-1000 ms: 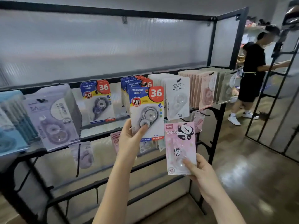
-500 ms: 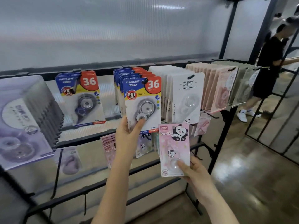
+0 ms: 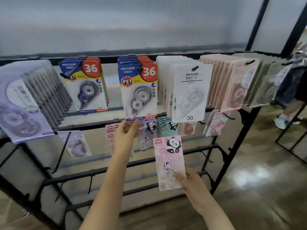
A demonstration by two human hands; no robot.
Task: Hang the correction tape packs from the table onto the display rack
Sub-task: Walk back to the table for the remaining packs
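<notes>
A blue and red "36" correction tape pack (image 3: 138, 90) hangs at the front of its row on the black display rack (image 3: 199, 148). My left hand (image 3: 125, 136) is just under the pack's bottom edge, fingers loosely curled, fingertips touching that edge. Lower and to the right, my right hand (image 3: 193, 184) pinches the lower part of a pink panda correction tape pack (image 3: 168, 161) and holds it upright in front of the rack's lower bars. More panda packs (image 3: 150, 130) hang on the middle row behind it.
Purple packs (image 3: 25, 103), another blue "36" row (image 3: 86, 85), white packs (image 3: 189, 92) and pink packs (image 3: 235, 87) fill the top row. Bare hooks stick out from the lower bars. A person (image 3: 292, 90) stands at the right on the wooden floor.
The "36" pack now hangs on its hook, and my left hand has slid from its face down to its bottom edge. My right hand has lowered the panda pack slightly.
</notes>
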